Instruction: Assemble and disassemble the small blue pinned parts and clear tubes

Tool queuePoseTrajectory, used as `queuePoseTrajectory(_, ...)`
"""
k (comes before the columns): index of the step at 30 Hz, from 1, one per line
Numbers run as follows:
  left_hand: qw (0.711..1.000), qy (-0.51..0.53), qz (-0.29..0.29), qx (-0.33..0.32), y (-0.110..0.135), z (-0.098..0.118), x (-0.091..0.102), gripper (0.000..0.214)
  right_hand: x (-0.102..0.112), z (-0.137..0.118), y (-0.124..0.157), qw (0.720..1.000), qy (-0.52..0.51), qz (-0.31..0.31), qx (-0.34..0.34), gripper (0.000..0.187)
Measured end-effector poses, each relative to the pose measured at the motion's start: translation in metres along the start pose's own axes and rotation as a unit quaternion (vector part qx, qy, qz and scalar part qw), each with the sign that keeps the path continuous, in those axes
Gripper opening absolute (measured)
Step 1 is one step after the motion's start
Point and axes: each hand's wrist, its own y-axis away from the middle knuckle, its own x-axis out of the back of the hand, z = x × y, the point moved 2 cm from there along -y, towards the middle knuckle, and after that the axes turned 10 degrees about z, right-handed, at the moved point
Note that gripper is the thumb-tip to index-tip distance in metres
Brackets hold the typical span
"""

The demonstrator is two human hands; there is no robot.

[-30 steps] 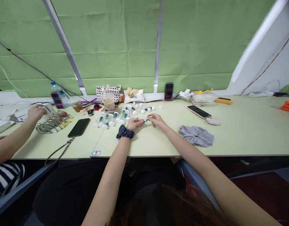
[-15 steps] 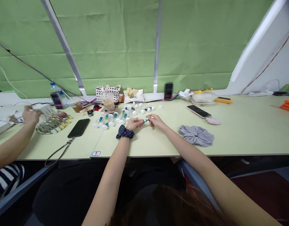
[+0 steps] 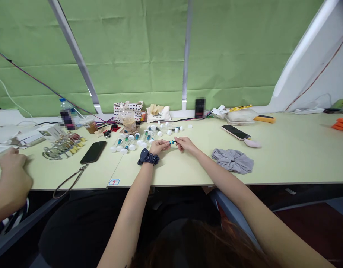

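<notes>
My left hand (image 3: pixel 159 146) and my right hand (image 3: pixel 184 143) meet over the pale green table (image 3: pixel 188 167), both pinched on a small teal part (image 3: pixel 172 142) held between them. A dark blue scrunchie (image 3: pixel 148 157) sits on my left wrist. Just beyond the hands lie several small clear vials with white caps (image 3: pixel 132 141), some with teal pieces inside, in loose rows.
A black phone (image 3: pixel 93 151) with a strap lies to the left, a grey scrunchie (image 3: pixel 232 160) and another phone (image 3: pixel 236 132) to the right. Bags, a drink cup (image 3: pixel 128 120) and cables line the far edge. Another person's hand (image 3: pixel 12 175) is at the left.
My hands stay pinched on the teal part, barely shifting. The other person's hand has pulled back from the far-left items toward the table's near edge.
</notes>
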Motion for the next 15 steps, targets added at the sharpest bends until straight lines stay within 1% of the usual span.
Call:
queuePoseTrajectory(2, 1.000, -0.001, 0.003, -0.004, -0.0002, 0.0001, 0.0002, 0.050, 0.0010, 0.0013, -0.0016, 1.000, -0.003, -0.006, 0.014, 0.055)
queuePoseTrajectory(3, 1.000, 0.000, 0.007, -0.006, -0.0005, 0.0001, 0.0005, 0.050, 0.0013, 0.0011, -0.0017, 1.000, -0.007, -0.011, 0.025, 0.056)
queuePoseTrajectory(6, 1.000, 0.003, 0.015, -0.009, -0.0012, 0.0005, 0.0014, 0.051, 0.0011, -0.0023, 0.0005, 0.997, -0.024, -0.028, 0.067, 0.048)
queuePoseTrajectory(9, 1.000, 0.000, 0.022, -0.010, -0.0010, 0.0016, 0.0018, 0.051, 0.0003, -0.0060, 0.0036, 0.994, -0.051, -0.035, 0.090, 0.039)
queuePoseTrajectory(12, 1.000, -0.004, 0.023, -0.006, 0.0008, 0.0034, 0.0010, 0.051, 0.0002, -0.0082, 0.0054, 0.992, -0.066, -0.033, 0.100, 0.034)
queuePoseTrajectory(15, 1.000, -0.009, 0.017, -0.002, 0.0031, 0.0052, -0.0004, 0.053, 0.0006, -0.0082, 0.0059, 0.994, -0.054, -0.029, 0.088, 0.035)
